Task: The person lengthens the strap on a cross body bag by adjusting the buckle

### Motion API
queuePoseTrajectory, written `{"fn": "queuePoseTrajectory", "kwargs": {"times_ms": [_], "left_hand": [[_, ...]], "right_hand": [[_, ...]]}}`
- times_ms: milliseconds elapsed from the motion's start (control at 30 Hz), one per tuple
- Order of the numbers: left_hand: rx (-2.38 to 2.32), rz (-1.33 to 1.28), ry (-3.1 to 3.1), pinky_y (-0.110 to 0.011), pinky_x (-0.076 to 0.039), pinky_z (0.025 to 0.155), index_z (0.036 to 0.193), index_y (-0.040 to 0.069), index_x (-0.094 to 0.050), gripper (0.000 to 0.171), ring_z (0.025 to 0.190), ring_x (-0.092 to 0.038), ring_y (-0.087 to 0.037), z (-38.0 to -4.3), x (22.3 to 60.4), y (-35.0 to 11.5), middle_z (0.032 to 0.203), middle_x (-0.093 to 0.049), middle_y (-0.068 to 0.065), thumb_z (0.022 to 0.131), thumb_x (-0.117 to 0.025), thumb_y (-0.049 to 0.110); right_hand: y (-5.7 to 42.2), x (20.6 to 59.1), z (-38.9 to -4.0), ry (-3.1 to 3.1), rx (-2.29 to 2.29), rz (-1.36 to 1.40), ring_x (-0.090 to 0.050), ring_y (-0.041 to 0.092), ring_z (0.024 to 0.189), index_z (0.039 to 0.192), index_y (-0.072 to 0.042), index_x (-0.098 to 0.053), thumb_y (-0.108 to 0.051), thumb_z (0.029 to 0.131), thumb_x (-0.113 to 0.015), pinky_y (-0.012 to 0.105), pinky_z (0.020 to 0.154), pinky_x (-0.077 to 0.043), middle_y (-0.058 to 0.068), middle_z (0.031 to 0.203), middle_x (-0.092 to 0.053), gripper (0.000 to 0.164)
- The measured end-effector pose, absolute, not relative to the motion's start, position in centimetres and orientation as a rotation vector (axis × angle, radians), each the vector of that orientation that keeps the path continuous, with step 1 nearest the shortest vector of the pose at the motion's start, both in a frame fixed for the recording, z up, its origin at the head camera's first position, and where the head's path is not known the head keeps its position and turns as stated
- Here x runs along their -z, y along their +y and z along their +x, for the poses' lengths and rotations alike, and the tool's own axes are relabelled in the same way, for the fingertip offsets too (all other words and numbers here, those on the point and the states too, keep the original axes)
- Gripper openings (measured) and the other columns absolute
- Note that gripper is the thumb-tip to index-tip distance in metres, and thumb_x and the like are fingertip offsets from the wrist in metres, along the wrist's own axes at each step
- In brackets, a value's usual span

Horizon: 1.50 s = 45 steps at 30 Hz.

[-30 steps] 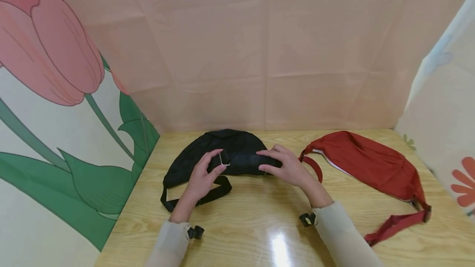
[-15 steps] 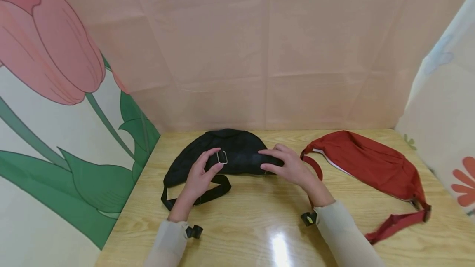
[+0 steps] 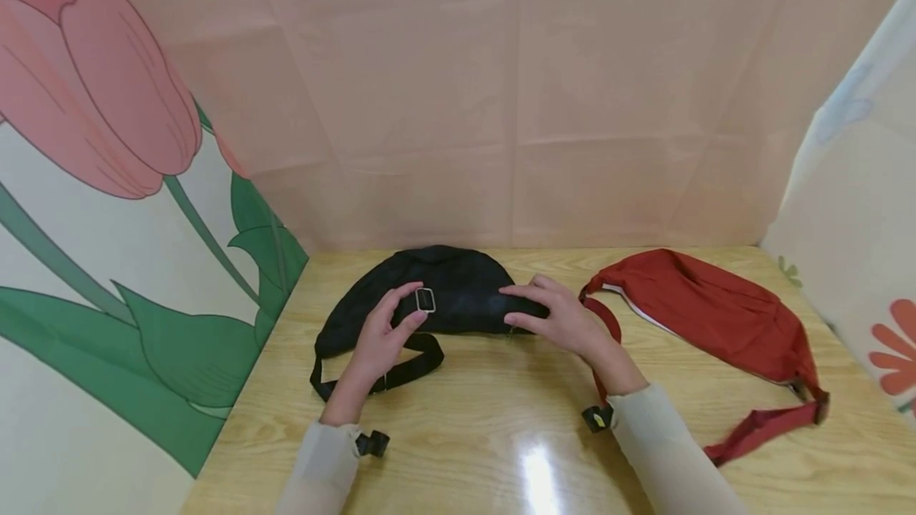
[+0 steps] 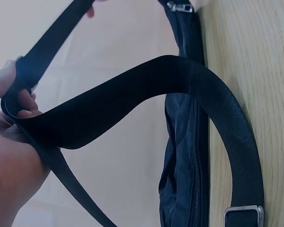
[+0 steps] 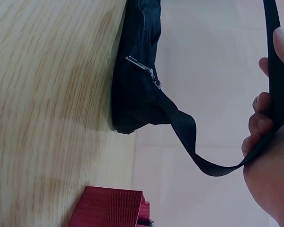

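Note:
A black waist bag (image 3: 444, 265) lies on the table at the back, left of centre. Raised in front of it, my left hand (image 3: 375, 344) pinches its black strap (image 4: 99, 111) beside a metal slider buckle (image 3: 425, 300). In the left wrist view the strap runs around my fingers and loops down to a second buckle (image 4: 244, 215) near the tabletop. My right hand (image 3: 565, 326) grips the other end of the strap (image 5: 278, 90) between thumb and fingers. From there the strap hangs in a curve to the bag's corner, next to a zipper pull (image 5: 144, 68).
A red waist bag (image 3: 708, 316) lies at the right of the wooden table (image 3: 458, 451), its red strap (image 3: 762, 429) trailing toward the front. Another red strap end (image 5: 109, 208) sits close below the right hand. A pink-beige sheet (image 3: 501, 102) covers the back.
The slider buckle has turned to face the head camera and shifted slightly left with my left hand. My right hand has moved very slightly right. Both bags stay in place.

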<state>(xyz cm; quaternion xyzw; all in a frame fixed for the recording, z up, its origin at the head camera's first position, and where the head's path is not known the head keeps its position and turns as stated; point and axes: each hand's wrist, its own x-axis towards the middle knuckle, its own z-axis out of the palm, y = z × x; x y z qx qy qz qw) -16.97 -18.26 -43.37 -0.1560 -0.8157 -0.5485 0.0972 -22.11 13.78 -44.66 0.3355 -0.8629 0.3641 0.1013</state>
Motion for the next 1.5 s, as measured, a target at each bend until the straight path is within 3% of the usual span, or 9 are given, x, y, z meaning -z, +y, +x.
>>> {"fn": "queuePoseTrajectory", "kwargs": {"times_ms": [267, 533, 700, 800, 900, 1067, 1333, 1500], "left_hand": [[1.644, -0.457, -2.429, -0.062, -0.037, 0.107, 0.142, 0.016, -0.056, 0.043, 0.126, -0.051, -0.038, -16.8, 43.3, -18.4, 0.136, -0.059, -0.012, 0.1, -0.065, 0.023], [1.68, -0.452, -2.494, -0.057, -0.032, 0.114, 0.143, 0.017, -0.056, 0.045, 0.141, -0.042, -0.028, -16.5, 43.4, -18.9, 0.146, -0.053, -0.005, 0.101, -0.064, 0.029], [1.676, -0.46, -2.542, -0.06, -0.029, 0.115, 0.144, 0.021, -0.055, 0.045, 0.143, -0.039, -0.03, -16.3, 43.6, -19.1, 0.149, -0.051, -0.005, 0.101, -0.063, 0.032], [1.667, -0.481, -2.576, -0.057, -0.034, 0.112, 0.145, 0.021, -0.053, 0.045, 0.137, -0.045, -0.031, -16.2, 43.9, -19.1, 0.146, -0.053, -0.008, 0.102, -0.062, 0.031], [1.653, -0.52, -2.602, -0.047, -0.048, 0.099, 0.146, 0.021, -0.052, 0.045, 0.12, -0.055, -0.029, -16.1, 44.0, -19.0, 0.139, -0.056, -0.009, 0.102, -0.062, 0.029], [1.586, -0.584, -2.641, -0.032, -0.052, 0.084, 0.144, 0.022, -0.053, 0.047, 0.105, -0.058, -0.022, -15.8, 44.2, -18.5, 0.136, -0.058, -0.006, 0.1, -0.066, 0.028], [1.495, -0.721, -2.711, -0.034, -0.051, 0.089, 0.142, 0.013, -0.054, 0.05, 0.106, -0.058, -0.019, -15.5, 45.3, -16.6, 0.134, -0.06, -0.005, 0.097, -0.07, 0.03], [1.395, -0.835, -2.789, -0.041, -0.046, 0.104, 0.143, 0.011, -0.053, 0.049, 0.121, -0.057, -0.018, -15.1, 46.2, -15.2, 0.138, -0.059, -0.002, 0.099, -0.068, 0.026]], "right_hand": [[13.8, 44.6, -22.1, -2.571, -1.09, 0.986, -0.044, 0.012, 0.075, 0.131, -0.027, -0.069, -0.037, 0.088, -0.079, 0.026, 0.061, -0.038, -0.006, 0.088, -0.051, 0.045], [14.1, 44.9, -22.0, -2.566, -1.098, 0.993, -0.043, 0.011, 0.074, 0.131, -0.026, -0.07, -0.036, 0.089, -0.079, 0.026, 0.061, -0.037, -0.006, 0.088, -0.051, 0.044], [14.2, 45.1, -21.8, -2.571, -1.082, 1.001, -0.044, 0.01, 0.074, 0.131, -0.027, -0.07, -0.036, 0.089, -0.079, 0.026, 0.061, -0.038, -0.003, 0.089, -0.053, 0.044], [14.3, 45.3, -21.6, -2.596, -1.059, 0.989, -0.046, 0.01, 0.078, 0.131, -0.028, -0.069, -0.037, 0.089, -0.078, 0.026, 0.064, -0.04, -0.004, 0.092, -0.055, 0.044], [14.5, 45.5, -21.5, -2.627, -1.037, 0.981, -0.048, 0.011, 0.081, 0.131, -0.027, -0.069, -0.039, 0.089, -0.077, 0.027, 0.067, -0.043, -0.006, 0.095, -0.056, 0.044], [14.9, 45.6, -21.2, -2.713, -1.045, 0.998, -0.051, 0.013, 0.087, 0.132, -0.026, -0.069, -0.046, 0.09, -0.075, 0.029, 0.072, -0.046, -0.006, 0.1, -0.058, 0.047], [15.1, 46.0, -20.9, -2.877, -0.927, 1.088, -0.058, 0.016, 0.1, 0.122, -0.019, -0.067, -0.04, 0.091, -0.076, 0.041, 0.091, -0.052, -0.003, 0.111, -0.064, 0.038], [15.0, 46.1, -20.4, -2.979, -0.813, 1.129, -0.06, 0.023, 0.107, 0.118, -0.013, -0.066, -0.036, 0.089, -0.078, 0.048, 0.096, -0.05, 0.002, 0.115, -0.066, 0.039]]}}
